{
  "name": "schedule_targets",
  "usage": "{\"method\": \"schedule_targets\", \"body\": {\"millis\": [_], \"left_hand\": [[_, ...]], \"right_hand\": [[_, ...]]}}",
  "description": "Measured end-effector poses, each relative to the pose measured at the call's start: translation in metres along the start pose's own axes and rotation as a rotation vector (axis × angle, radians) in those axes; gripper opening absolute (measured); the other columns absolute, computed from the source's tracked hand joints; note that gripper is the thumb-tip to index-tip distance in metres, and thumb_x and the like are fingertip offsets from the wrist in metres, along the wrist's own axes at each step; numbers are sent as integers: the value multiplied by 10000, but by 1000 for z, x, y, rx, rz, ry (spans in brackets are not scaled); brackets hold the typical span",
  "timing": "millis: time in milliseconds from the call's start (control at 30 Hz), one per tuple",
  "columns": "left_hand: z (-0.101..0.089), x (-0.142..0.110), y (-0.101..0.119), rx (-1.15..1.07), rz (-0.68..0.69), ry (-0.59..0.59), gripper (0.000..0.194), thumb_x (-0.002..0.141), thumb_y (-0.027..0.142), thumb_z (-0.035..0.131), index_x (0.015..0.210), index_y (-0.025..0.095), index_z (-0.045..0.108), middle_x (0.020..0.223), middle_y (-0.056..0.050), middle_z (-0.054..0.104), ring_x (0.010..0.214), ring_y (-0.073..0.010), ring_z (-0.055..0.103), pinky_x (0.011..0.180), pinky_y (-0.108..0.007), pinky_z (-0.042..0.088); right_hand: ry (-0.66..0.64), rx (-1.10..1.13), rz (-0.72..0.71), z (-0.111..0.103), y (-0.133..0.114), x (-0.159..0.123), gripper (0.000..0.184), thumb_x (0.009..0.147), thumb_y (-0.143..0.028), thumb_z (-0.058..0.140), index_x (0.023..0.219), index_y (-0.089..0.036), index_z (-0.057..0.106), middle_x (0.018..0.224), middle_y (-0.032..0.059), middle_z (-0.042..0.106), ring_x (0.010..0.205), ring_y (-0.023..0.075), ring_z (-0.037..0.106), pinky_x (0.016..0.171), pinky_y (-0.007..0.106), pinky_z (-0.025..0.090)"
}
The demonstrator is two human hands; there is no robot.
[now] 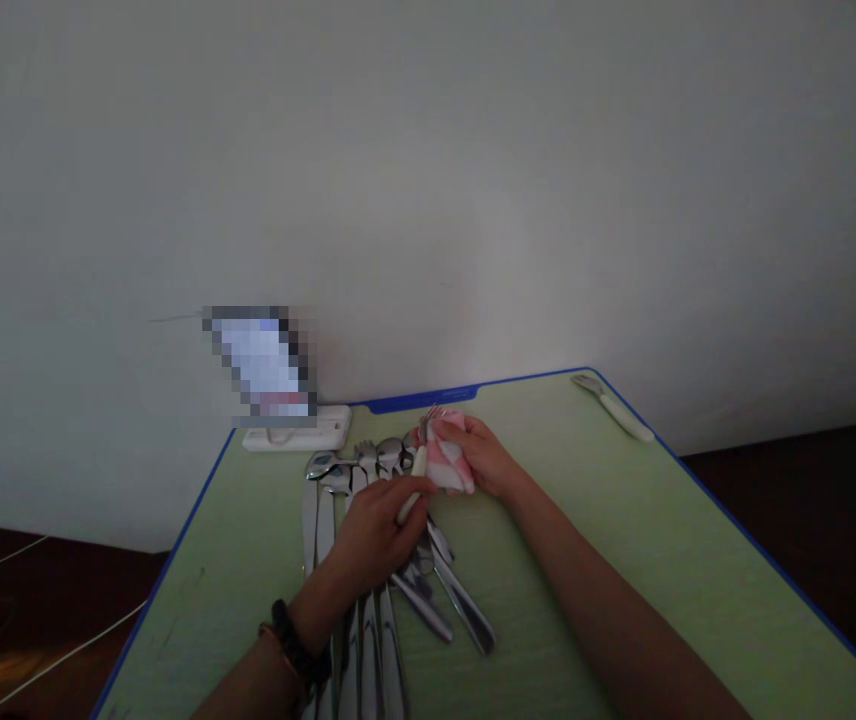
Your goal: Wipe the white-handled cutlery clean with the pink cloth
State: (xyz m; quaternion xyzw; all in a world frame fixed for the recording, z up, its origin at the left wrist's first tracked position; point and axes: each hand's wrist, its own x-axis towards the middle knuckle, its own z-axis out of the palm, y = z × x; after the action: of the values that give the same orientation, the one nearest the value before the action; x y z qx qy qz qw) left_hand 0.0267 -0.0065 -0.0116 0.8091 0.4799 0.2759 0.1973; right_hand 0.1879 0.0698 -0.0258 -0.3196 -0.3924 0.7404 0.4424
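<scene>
My left hand (384, 520) is closed around the pale handle of a fork (419, 468), whose metal tines point away from me. A pink and white cloth (449, 462) is gripped in my right hand (484, 455) and presses against the fork's head. Beneath and beside my left forearm lie several metal spoons (323, 463), forks (366, 453) and knives (309, 520), handles mostly toward me. My forearm hides part of that pile. A dark bracelet is on my left wrist.
Another white-handled fork (623, 412) lies at the table's far right corner. A blurred-out phone (259, 365) leans in a white stand (300, 432) at the far left. The green table (548, 560) has a blue edge and meets a grey wall.
</scene>
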Motion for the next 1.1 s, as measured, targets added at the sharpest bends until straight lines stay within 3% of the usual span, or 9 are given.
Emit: {"method": "schedule_targets", "body": {"millis": [333, 1100], "left_hand": [[1, 0, -2, 31, 22, -4, 178, 849, 237, 450, 941, 225, 603, 919, -11, 692, 823, -164, 635, 764, -280, 470], [1, 0, -2, 63, 25, -15, 197, 854, 252, 440, 948, 226, 611, 877, -17, 690, 790, -158, 631, 736, -272, 467]], "right_hand": [[-5, 9, -9, -1, 2, 2, 287, 675, -384, 658, 803, -129, 633, 792, 68, 681, 660, 149, 603, 618, 268, 469], [-13, 56, 32, 3, -4, -2, 248, 685, -353, 660, 812, -140, 638, 790, 53, 681, 657, 144, 602, 605, 256, 469]]}}
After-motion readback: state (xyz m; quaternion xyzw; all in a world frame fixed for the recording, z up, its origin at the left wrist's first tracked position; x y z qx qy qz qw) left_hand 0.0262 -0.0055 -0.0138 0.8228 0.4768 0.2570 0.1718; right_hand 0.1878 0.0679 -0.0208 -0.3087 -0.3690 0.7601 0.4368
